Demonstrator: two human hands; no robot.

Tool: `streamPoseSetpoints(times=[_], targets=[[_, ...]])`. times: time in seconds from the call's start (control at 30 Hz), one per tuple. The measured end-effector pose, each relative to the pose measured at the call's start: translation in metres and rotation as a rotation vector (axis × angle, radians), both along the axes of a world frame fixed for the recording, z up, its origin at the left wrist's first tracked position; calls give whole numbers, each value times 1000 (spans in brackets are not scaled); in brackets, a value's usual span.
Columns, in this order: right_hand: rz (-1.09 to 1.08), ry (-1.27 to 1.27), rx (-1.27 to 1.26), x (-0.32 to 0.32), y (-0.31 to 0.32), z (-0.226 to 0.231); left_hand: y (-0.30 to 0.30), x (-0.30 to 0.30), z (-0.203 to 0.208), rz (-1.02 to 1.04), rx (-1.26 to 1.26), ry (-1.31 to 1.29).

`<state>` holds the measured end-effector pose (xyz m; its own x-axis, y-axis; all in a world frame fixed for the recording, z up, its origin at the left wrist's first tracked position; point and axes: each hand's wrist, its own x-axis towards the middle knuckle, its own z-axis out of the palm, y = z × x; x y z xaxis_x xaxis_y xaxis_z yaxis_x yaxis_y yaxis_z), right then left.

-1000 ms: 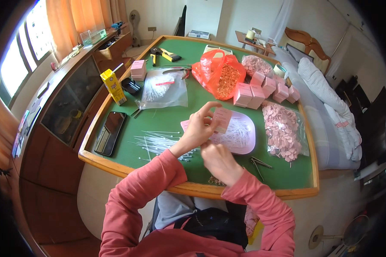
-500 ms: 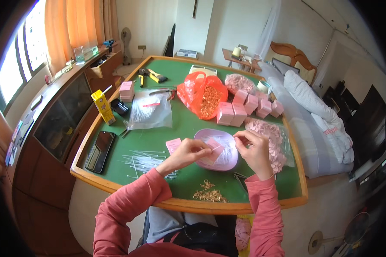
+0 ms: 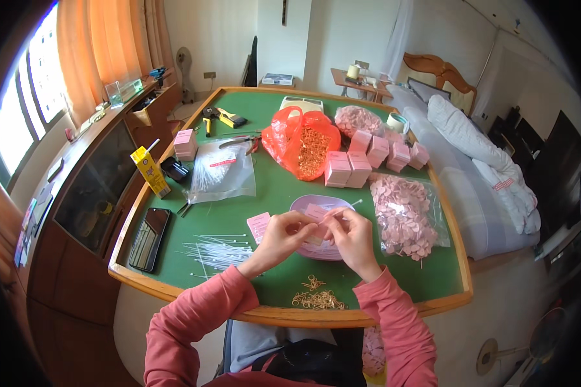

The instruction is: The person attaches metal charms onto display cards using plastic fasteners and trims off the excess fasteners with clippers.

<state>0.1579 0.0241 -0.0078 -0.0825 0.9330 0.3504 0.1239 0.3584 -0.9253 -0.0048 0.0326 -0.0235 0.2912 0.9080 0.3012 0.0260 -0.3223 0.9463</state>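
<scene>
Over a lavender bowl (image 3: 317,255) of white plastic ties, my two hands meet with fingertips almost touching. My left hand (image 3: 279,237) is closed on a small pink card (image 3: 316,211) that shows above the fingers. My right hand (image 3: 355,240) pinches close to the card's edge. A thin white plastic tie (image 3: 356,203) sticks out past its fingers; where it meets the card is hidden. Another pink card (image 3: 258,225) lies left of the bowl. Loose white ties (image 3: 218,250) are spread beside my left wrist, and small gold clasps (image 3: 319,299) lie at the near edge.
Right of the bowl lies a clear bag of pink pieces (image 3: 403,216). Behind it stand pink card stacks (image 3: 347,169) and a red bag of orange-gold bits (image 3: 312,155). At left are a phone (image 3: 151,238), a yellow drink carton (image 3: 150,171) and a bag of white ties (image 3: 221,171).
My right hand has moved left from the bowl's right side to my left hand and the card. My left hand keeps its grip on the card.
</scene>
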Motion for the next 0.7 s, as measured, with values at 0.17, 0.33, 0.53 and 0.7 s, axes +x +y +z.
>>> streamPoseSetpoints(times=[0.17, 0.33, 0.53, 0.7], targets=[[-5, -56, 29, -3, -2, -6, -3, 1, 3, -32, -20, -26], [-25, -187, 116, -3, -3, -8, -4, 2, -2, -12, -15, -29], [-51, -228, 179, -2, -5, -7, -4, 3, -3, -72, -65, -22], [-224, -399, 394, 2, -2, 0, -6, 5, -6, -98, -153, -272]])
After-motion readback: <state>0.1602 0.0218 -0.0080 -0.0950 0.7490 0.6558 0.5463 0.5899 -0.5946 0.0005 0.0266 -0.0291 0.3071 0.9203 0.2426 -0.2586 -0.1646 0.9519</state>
